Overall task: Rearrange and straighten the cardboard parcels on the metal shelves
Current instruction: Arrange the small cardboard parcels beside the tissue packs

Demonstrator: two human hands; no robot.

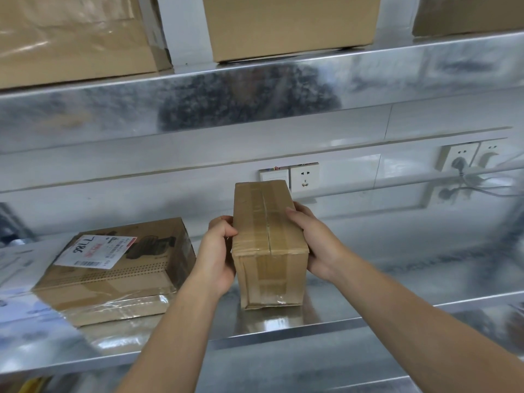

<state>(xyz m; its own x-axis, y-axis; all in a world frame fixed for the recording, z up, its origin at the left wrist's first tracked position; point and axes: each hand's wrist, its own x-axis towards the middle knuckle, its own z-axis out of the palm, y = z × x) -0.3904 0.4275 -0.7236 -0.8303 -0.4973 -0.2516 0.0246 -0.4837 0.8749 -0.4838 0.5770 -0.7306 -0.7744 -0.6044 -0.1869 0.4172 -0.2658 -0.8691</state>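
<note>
- Hands: left hand (217, 251) and right hand (317, 239) clamp the taped box (269, 245) from both sides, near the shelf (283, 327) front edge.
- Labelled box (113, 268) lies to its left.

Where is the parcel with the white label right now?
Head view: the labelled parcel lies on the left of the lower shelf, beside the taped box held between the left hand and right hand.

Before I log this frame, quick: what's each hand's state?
Left hand: grips the left side of the narrow brown taped cardboard parcel.
Right hand: grips its right side.
</note>
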